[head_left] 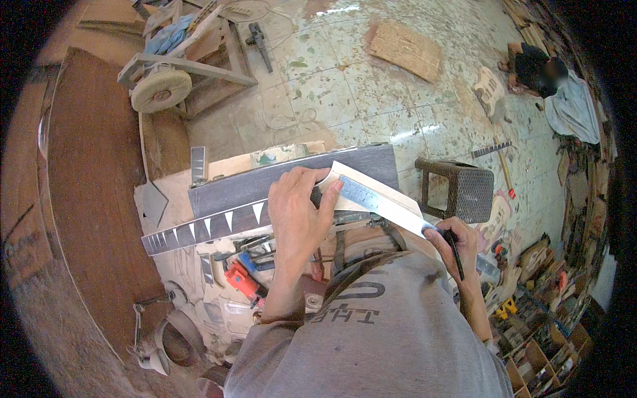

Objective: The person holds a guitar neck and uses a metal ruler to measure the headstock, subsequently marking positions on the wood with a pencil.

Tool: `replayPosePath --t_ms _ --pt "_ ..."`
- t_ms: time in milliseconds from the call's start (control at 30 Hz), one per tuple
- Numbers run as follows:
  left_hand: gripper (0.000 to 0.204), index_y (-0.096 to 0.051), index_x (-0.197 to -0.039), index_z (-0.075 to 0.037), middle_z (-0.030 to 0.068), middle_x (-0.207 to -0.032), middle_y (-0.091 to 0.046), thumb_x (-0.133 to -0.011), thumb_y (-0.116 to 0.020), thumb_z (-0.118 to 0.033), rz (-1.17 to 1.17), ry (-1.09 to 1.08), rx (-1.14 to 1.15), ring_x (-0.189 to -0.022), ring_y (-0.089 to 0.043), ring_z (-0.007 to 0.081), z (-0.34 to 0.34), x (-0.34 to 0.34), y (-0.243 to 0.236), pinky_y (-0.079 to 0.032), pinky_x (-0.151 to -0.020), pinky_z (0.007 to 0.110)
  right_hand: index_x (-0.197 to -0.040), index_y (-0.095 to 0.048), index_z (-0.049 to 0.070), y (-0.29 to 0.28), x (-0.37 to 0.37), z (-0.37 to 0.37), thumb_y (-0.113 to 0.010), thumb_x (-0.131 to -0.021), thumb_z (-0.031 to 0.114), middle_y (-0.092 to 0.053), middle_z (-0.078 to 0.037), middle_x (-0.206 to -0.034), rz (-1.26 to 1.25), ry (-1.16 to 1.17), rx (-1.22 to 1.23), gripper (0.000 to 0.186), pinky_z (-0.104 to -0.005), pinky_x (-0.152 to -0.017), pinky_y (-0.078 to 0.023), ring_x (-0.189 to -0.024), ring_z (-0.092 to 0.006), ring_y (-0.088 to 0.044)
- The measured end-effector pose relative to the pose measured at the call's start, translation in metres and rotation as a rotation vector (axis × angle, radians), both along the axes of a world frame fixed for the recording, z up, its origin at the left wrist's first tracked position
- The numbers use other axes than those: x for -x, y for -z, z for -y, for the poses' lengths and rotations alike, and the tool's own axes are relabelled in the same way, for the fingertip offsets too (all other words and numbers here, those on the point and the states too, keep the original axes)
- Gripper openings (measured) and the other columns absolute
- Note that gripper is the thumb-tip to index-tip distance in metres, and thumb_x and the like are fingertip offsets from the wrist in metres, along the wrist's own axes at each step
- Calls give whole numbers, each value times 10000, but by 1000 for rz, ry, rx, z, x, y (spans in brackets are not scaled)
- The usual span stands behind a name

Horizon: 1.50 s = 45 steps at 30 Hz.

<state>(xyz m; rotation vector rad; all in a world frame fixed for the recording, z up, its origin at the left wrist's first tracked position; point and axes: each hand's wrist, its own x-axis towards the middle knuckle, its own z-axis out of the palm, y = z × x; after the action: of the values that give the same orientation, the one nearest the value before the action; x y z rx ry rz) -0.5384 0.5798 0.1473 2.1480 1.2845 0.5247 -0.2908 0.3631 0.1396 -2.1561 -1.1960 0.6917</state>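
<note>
My left hand (298, 205) is closed around a guitar neck, its thumb pressing a steel ruler (391, 209) on the pale wooden headstock (348, 171). The dark fretboard (179, 235) with white triangular inlays stretches leftward from that hand. My right hand (458, 242) grips the lower right end of the ruler and a slim black pen-like tool (459, 265). Behind the neck lies a long dark grey board (225, 192).
A red power tool (242, 282) lies below the neck. A black stool (464, 192) stands right. A wooden frame with a buffing wheel (159, 93) is upper left. A brown board (93, 172) spans the left side. Another person (531, 69) is upper right, near a guitar body (488, 93).
</note>
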Motion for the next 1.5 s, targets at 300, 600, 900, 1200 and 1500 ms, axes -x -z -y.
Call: replayPosePath --t_ms 300,600,900,1200,1500 --pt "271 -770 -1061 -67 134 -1009 -727 -922 -811 -296 -43 -8 8 -965 -687 368 -1 0 -1 -509 -864 447 -846 -737 51 2 -2 3 -901 -869 273 -643 -90 -704 -9 2 20 277 -360 -606 -470 -636 -216 -607" --pt "258 -773 -1066 -89 117 -1011 -717 -929 -801 -306 -39 -2 26 -982 -675 347 -2 1 0 -479 -884 441 -879 -744 45 0 -3 1 -902 -872 263 -650 -91 -713 -51 10 18 269 -349 -602 -467 -641 -206 -610" --pt "256 -776 -1079 -85 119 -1015 -717 -934 -792 -295 -49 -2 53 -992 -676 343 -3 0 -2 -480 -903 434 -891 -743 33 0 -3 -2 -905 -864 248 -686 -103 -738 -36 -8 2 270 -347 -599 -477 -649 -206 -638" --pt "257 -774 -1069 -67 131 -1003 -724 -918 -807 -273 -33 7 57 -988 -688 353 -4 2 0 -490 -899 443 -1055 -739 13 12 -9 -7 -758 -979 161 -724 -125 -862 -9 78 -162 168 -363 -722 -552 -787 -209 -700" --pt "317 -766 -1078 -53 130 -1019 -721 -909 -820 -316 -15 28 54 -995 -671 341 -7 2 4 -469 -864 449 -1082 -737 -6 -13 48 -135 -701 -1022 73 -739 -63 -892 -789 12 -244 106 -231 -671 -531 -739 -75 -652"
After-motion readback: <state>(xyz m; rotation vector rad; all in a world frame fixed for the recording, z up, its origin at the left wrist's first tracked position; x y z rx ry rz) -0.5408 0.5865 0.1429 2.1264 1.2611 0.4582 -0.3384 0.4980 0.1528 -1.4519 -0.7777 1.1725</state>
